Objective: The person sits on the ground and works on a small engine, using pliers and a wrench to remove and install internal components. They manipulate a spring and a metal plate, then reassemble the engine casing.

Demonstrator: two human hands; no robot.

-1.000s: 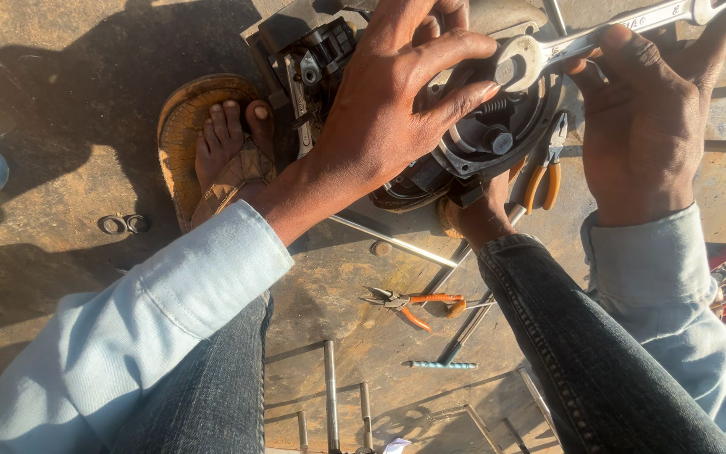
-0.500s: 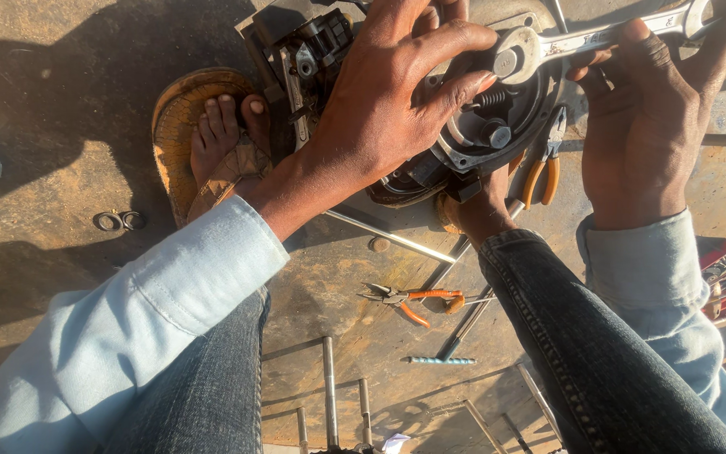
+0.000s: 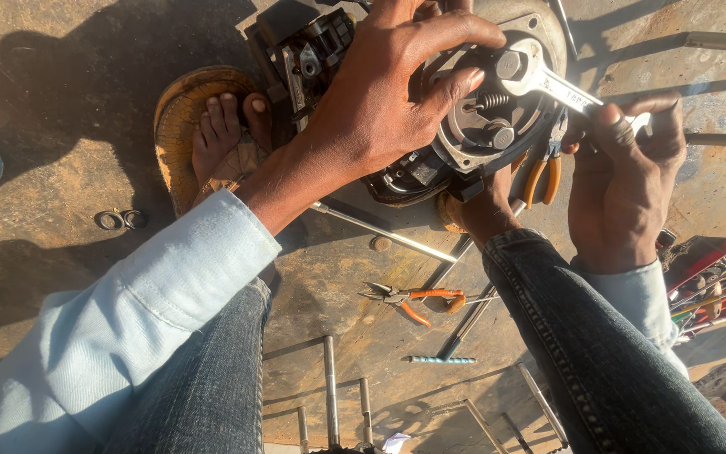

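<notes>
Rust-stained concrete floor [image 3: 60, 109] lies under everything, streaked with long shadows. At the far centre sits a round grey metal motor housing [image 3: 472, 134] with bolts and a spring on its face. A silver open-ended spanner [image 3: 548, 80] grips its upper bolt; the right hand [image 3: 623, 193] is closed round the spanner's handle. The left hand [image 3: 388, 101] spreads over the housing's left side, fingers pressing it. Nearer, orange-handled pliers [image 3: 418, 298] lie on the floor, with a red toolbox [image 3: 716, 282] at right and a sandalled foot [image 3: 220, 139] at left.
</notes>
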